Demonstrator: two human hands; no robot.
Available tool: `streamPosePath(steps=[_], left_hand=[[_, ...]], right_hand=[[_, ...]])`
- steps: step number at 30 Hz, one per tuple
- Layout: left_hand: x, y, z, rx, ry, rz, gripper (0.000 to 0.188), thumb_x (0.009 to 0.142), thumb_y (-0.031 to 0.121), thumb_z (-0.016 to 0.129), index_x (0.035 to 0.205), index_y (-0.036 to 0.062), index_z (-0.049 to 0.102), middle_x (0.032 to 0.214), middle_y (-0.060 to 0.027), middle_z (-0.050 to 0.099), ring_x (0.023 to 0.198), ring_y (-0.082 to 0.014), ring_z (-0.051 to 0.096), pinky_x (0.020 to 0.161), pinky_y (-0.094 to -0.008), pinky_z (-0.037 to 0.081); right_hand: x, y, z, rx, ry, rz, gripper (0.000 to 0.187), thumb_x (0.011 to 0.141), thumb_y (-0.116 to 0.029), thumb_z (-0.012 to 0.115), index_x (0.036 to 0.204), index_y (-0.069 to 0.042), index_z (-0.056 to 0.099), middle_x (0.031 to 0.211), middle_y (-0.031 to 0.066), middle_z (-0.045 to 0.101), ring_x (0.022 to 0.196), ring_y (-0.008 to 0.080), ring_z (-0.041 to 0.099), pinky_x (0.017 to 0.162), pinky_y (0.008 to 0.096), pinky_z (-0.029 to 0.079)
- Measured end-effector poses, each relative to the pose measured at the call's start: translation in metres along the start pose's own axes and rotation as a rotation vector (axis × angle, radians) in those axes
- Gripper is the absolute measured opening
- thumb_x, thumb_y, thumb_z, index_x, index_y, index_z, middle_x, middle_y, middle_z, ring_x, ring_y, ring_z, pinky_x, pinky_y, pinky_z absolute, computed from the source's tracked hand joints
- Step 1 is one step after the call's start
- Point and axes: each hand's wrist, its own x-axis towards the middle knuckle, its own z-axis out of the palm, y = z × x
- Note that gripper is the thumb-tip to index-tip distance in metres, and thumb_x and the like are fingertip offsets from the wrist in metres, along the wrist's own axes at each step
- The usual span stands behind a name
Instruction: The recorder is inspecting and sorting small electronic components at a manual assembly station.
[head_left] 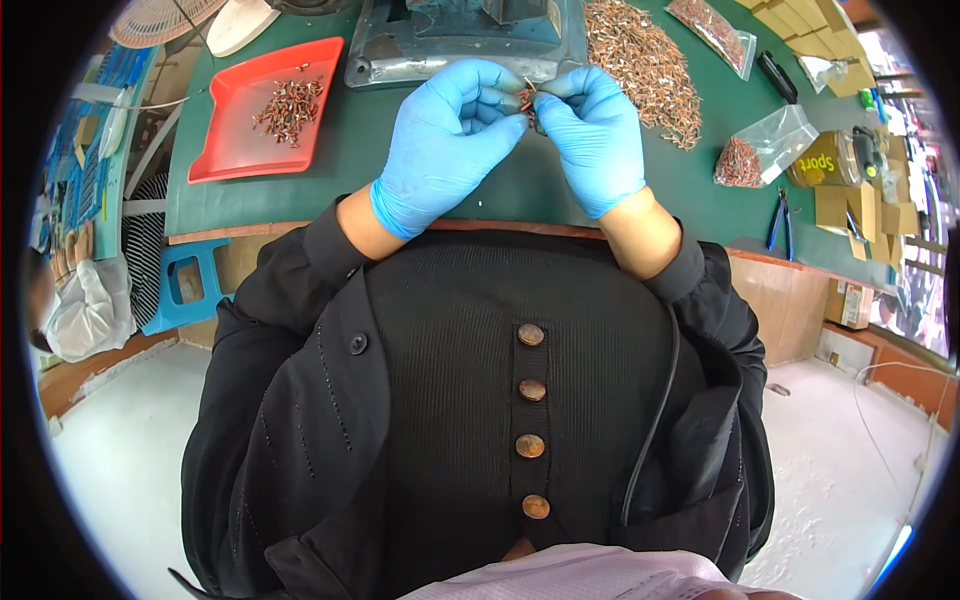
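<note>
Both hands wear blue gloves and meet over the green table [340, 170]. My left hand [450, 135] and my right hand [592, 130] pinch a small bunch of copper-coloured metal parts [526, 98] between their fingertips, just in front of a grey metal machine base [460, 45]. A big loose heap of the same copper parts [645, 65] lies right of the hands. A red tray [262, 108] at the left holds a smaller pile of them.
Clear plastic bags of copper parts [760, 150] lie at the right, with blue-handled pliers [781, 222], a yellow jar [835, 160] and cardboard boxes [810, 20]. A blue stool [185, 285] stands below the table's left edge. A fan [165, 20] sits at the far left.
</note>
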Motion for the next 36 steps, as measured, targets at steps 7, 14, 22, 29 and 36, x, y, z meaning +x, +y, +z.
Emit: streamPosePath(steps=[7, 14, 22, 29, 36], left_hand=[[0.013, -0.006, -0.011, 0.078, 0.078, -0.089, 0.017, 0.084, 0.001, 0.062, 0.1, -0.0018, 0.059, 0.082, -0.0036, 0.062, 0.071, -0.0074, 0.059, 0.067, -0.0206, 0.048], [0.029, -0.012, -0.016, -0.042, 0.142, -0.064, 0.01, 0.085, 0.001, 0.061, 0.094, -0.003, 0.061, 0.081, -0.0027, 0.063, 0.071, -0.0062, 0.059, 0.064, -0.0196, 0.048], [0.084, -0.005, -0.034, 0.285, 0.356, 0.226, 0.008, 0.079, 0.005, 0.065, 0.084, -0.0011, 0.065, 0.07, -0.0027, 0.062, 0.059, -0.0063, 0.055, 0.056, -0.0219, 0.044], [0.125, -0.01, -0.028, 0.403, 0.452, 0.368, 0.009, 0.08, 0.005, 0.068, 0.087, -0.0005, 0.066, 0.07, 0.0015, 0.061, 0.057, -0.0018, 0.049, 0.052, -0.0188, 0.041], [0.136, -0.015, -0.022, 0.549, 0.559, 0.542, 0.01, 0.077, 0.005, 0.07, 0.086, 0.0003, 0.068, 0.069, -0.0021, 0.063, 0.054, -0.004, 0.05, 0.05, -0.0195, 0.041]], right_hand=[[0.022, 0.0, 0.016, 0.113, 0.068, 0.012, 0.009, 0.083, -0.001, 0.06, 0.089, 0.001, 0.054, 0.079, 0.0038, 0.059, 0.069, 0.0075, 0.054, 0.064, 0.0214, 0.047], [0.042, 0.001, 0.028, 0.135, 0.104, 0.043, 0.008, 0.085, -0.001, 0.059, 0.091, 0.0, 0.053, 0.079, 0.0042, 0.059, 0.069, 0.0082, 0.054, 0.064, 0.0211, 0.045], [0.093, -0.008, 0.032, 0.106, 0.098, -0.003, 0.011, 0.088, -0.007, 0.059, 0.094, 0.001, 0.058, 0.079, 0.0033, 0.061, 0.067, 0.0092, 0.056, 0.063, 0.0211, 0.046], [0.132, -0.017, 0.036, -0.02, 0.224, -0.13, 0.015, 0.083, -0.011, 0.065, 0.089, 0.002, 0.062, 0.073, 0.0028, 0.062, 0.064, 0.0076, 0.054, 0.058, 0.0202, 0.042], [0.14, -0.012, 0.041, -0.036, 0.301, -0.135, 0.015, 0.082, -0.012, 0.066, 0.086, 0.002, 0.063, 0.07, 0.0032, 0.061, 0.06, 0.0073, 0.052, 0.056, 0.0211, 0.04]])
